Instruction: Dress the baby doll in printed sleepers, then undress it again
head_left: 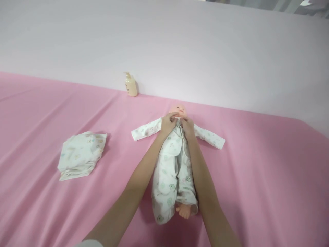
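Left hand point(168, 122): fingers bent at the neckline, thumb near the chin; the tips are partly hidden, so whether they pinch cloth I cannot tell.
Right hand point(188, 126): closed, apparently pinching the front edge of the garment point(171, 146), just beside the left.
Doll point(180, 108): on its back, head just beyond both hands, body running from them toward the wearer, one bare foot point(184, 211) out of a trouser leg.
Sleeves point(146, 129): spread flat, one outward of each hand.
Risk at the collar: the edge could slip or bunch if either pinch is loose; pulling unevenly could skew the front or tug the head.
Folded cloth point(81, 154): well left of the left hand and nearer the wearer, on the pink sheet point(257, 178).
Pump bottle point(131, 86): beyond and left of the left hand, against the pale wall point(164, 51), out of the way.
Obstruction: the hands themselves cover the neckline.
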A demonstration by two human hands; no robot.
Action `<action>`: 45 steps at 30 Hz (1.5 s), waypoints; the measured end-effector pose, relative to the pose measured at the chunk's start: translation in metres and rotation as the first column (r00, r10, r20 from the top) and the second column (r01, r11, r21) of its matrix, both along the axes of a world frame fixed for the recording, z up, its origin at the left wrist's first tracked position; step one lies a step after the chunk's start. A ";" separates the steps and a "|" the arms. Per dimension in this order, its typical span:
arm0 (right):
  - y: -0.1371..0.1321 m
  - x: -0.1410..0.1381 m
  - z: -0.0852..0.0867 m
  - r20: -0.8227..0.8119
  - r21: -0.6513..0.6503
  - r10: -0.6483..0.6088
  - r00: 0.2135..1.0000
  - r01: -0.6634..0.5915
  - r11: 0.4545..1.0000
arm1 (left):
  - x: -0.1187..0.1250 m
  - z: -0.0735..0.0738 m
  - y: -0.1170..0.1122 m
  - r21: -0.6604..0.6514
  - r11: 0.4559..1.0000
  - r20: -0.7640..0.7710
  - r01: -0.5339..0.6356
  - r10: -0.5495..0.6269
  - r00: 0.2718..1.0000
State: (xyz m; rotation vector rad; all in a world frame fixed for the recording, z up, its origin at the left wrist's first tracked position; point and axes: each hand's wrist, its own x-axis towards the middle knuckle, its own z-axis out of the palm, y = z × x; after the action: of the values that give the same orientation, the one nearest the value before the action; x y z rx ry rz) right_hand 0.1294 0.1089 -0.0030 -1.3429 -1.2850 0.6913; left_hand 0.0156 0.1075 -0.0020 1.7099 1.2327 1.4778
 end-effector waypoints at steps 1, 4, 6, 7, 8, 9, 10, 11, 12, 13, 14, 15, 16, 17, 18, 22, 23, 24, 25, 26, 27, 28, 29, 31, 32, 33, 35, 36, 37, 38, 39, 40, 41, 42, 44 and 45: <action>-0.001 0.000 0.001 -0.020 -0.017 -0.017 1.000 0.017 1.000 | 0.001 0.000 0.001 0.029 1.000 -0.033 0.011 -0.010 0.999; -0.007 -0.001 0.005 -0.030 -0.024 -0.106 0.994 0.105 0.994 | 0.001 0.005 0.000 0.080 0.997 -0.198 0.000 0.016 0.980; -0.014 -0.003 0.007 0.016 0.021 -0.156 0.988 0.156 0.988 | -0.002 0.013 -0.004 0.065 0.996 -0.314 -0.061 0.078 0.946; -0.019 -0.004 0.008 0.044 0.044 -0.175 0.984 0.173 0.984 | -0.004 0.018 -0.008 0.038 0.996 -0.365 -0.082 0.090 0.927; -0.024 -0.005 0.009 0.072 0.068 -0.195 0.978 0.190 0.979 | -0.006 0.024 -0.012 -0.001 0.997 -0.410 -0.082 0.074 0.909; -0.030 -0.006 0.009 0.095 0.090 -0.216 0.972 0.208 0.974 | -0.009 0.031 -0.018 -0.050 0.997 -0.450 -0.062 0.033 0.892; -0.037 -0.007 0.009 0.111 0.110 -0.237 0.965 0.225 0.968 | -0.012 0.037 -0.023 -0.102 0.995 -0.486 -0.024 -0.029 0.874; -0.044 -0.007 0.008 0.119 0.129 -0.251 0.961 0.236 0.963 | -0.015 0.044 -0.029 -0.148 0.989 -0.512 0.028 -0.101 0.853; -0.051 -0.007 0.007 0.124 0.150 -0.256 0.959 0.237 0.960 | -0.018 0.049 -0.034 -0.182 0.980 -0.528 0.080 -0.166 0.833; -0.058 -0.007 0.005 0.131 0.176 -0.252 0.959 0.228 0.958 | -0.019 0.054 -0.038 -0.201 0.972 -0.537 0.118 -0.210 0.817; -0.064 -0.007 0.004 0.148 0.208 -0.247 0.958 0.214 0.954 | -0.020 0.057 -0.041 -0.207 0.969 -0.543 0.138 -0.231 0.807; -0.069 -0.007 0.002 0.172 0.244 -0.244 0.954 0.198 0.949 | -0.020 0.059 -0.044 -0.206 0.968 -0.546 0.143 -0.235 0.804; -0.074 -0.007 0.000 0.200 0.276 -0.244 0.949 0.184 0.943 | -0.019 0.060 -0.046 -0.201 0.970 -0.548 0.135 -0.226 0.805; -0.077 -0.006 -0.002 0.227 0.298 -0.247 0.942 0.174 0.938 | -0.017 0.061 -0.047 -0.194 0.973 -0.553 0.122 -0.211 0.806; -0.079 -0.006 -0.003 0.251 0.309 -0.253 0.934 0.170 0.936 | -0.014 0.060 -0.048 -0.187 0.976 -0.560 0.109 -0.197 0.805; -0.081 -0.006 -0.004 0.291 0.277 -0.251 0.923 0.170 0.946 | -0.004 0.059 -0.053 -0.149 0.984 -0.610 0.093 -0.166 0.775; -0.080 -0.005 -0.004 0.291 0.266 -0.248 0.924 0.171 0.949 | -0.002 0.058 -0.054 -0.137 0.986 -0.629 0.094 -0.160 0.760; -0.079 -0.005 -0.003 0.288 0.254 -0.250 0.925 0.178 0.951 | 0.000 0.058 -0.056 -0.121 0.988 -0.652 0.095 -0.151 0.743; -0.078 -0.003 -0.002 0.282 0.239 -0.255 0.925 0.190 0.952 | 0.002 0.058 -0.057 -0.105 0.990 -0.678 0.095 -0.141 0.722; -0.076 -0.002 -0.001 0.273 0.218 -0.261 0.926 0.204 0.954 | 0.003 0.058 -0.058 -0.095 0.991 -0.707 0.092 -0.132 0.695; -0.075 -0.001 0.000 0.258 0.193 -0.269 0.928 0.223 0.956 | 0.004 0.058 -0.059 -0.092 0.992 -0.736 0.083 -0.124 0.666; -0.073 0.000 0.000 0.240 0.166 -0.276 0.931 0.240 0.956 | 0.006 0.057 -0.059 -0.093 0.993 -0.763 0.067 -0.115 0.637; -0.072 0.001 0.001 0.223 0.142 -0.282 0.933 0.255 0.957 | 0.007 0.057 -0.059 -0.096 0.994 -0.783 0.046 -0.104 0.614; -0.070 0.001 0.003 0.199 0.121 -0.275 0.941 0.255 0.959 | 0.008 0.057 -0.059 -0.106 0.994 -0.798 0.022 -0.098 0.594; -0.070 0.000 0.003 0.189 0.125 -0.263 0.946 0.242 0.962 | 0.007 0.057 -0.058 -0.111 0.993 -0.792 0.029 -0.106 0.601; -0.070 -0.001 0.004 0.182 0.133 -0.247 0.952 0.225 0.965 | 0.006 0.058 -0.058 -0.115 0.992 -0.776 0.043 -0.117 0.619; -0.072 -0.003 0.004 0.176 0.156 -0.213 0.961 0.186 0.970 | 0.003 0.059 -0.056 -0.123 0.989 -0.726 0.085 -0.148 0.671; -0.073 -0.003 0.003 0.181 0.170 -0.201 0.963 0.171 0.970 | 0.000 0.059 -0.055 -0.126 0.986 -0.694 0.107 -0.165 0.701; -0.074 -0.004 0.003 0.191 0.189 -0.195 0.962 0.159 0.969 | -0.002 0.059 -0.054 -0.130 0.984 -0.659 0.125 -0.180 0.730; -0.075 -0.004 0.002 0.205 0.212 -0.190 0.960 0.146 0.966 | -0.003 0.060 -0.054 -0.136 0.981 -0.623 0.139 -0.194 0.758; -0.076 -0.004 0.000 0.216 0.236 -0.185 0.959 0.132 0.963 | -0.005 0.060 -0.053 -0.147 0.977 -0.586 0.154 -0.211 0.782; -0.077 -0.004 -0.001 0.220 0.259 -0.183 0.958 0.123 0.958 | -0.006 0.060 -0.053 -0.159 0.973 -0.547 0.169 -0.229 0.805; -0.077 -0.004 -0.002 0.217 0.275 -0.186 0.958 0.123 0.953 | -0.007 0.060 -0.053 -0.175 0.968 -0.507 0.182 -0.247 0.825; -0.078 -0.004 -0.002 0.210 0.285 -0.191 0.959 0.127 0.950 | -0.008 0.061 -0.053 -0.193 0.961 -0.469 0.196 -0.266 0.842; -0.079 -0.003 -0.003 0.199 0.289 -0.198 0.960 0.136 0.948 | -0.009 0.061 -0.053 -0.237 0.947 -0.403 0.218 -0.300 0.864; -0.079 -0.003 -0.003 0.195 0.287 -0.197 0.961 0.136 0.948 | -0.010 0.062 -0.054 -0.261 0.939 -0.375 0.225 -0.314 0.872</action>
State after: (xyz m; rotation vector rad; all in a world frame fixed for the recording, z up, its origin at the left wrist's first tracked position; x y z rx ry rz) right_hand 0.1260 0.0297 -0.0059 -1.3087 -1.3668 0.2398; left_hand 0.0060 0.0539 0.0596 2.0121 1.2361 0.8122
